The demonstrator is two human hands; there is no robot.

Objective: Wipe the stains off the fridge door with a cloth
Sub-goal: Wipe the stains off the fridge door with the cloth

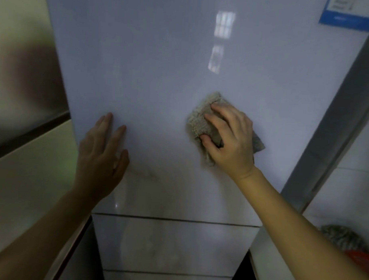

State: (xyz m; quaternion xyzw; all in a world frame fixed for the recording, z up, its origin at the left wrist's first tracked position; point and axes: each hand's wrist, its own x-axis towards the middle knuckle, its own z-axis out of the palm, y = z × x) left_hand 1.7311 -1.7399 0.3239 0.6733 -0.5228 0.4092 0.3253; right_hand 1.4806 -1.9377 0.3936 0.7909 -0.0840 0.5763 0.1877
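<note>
Against the fridge door [160, 76] my right hand [231, 137] presses the bunched cloth [199, 119], my left hand [101, 155] resting flat and open beside a faint stain [144, 174].

Dim, cool light. A window glare [224, 25] reflects high on the glossy fridge door [160, 76] (a fainter patch sits below it). Soft blur throughout; wide-angle bending splays the edges, and the lower corners fall dark.
</note>
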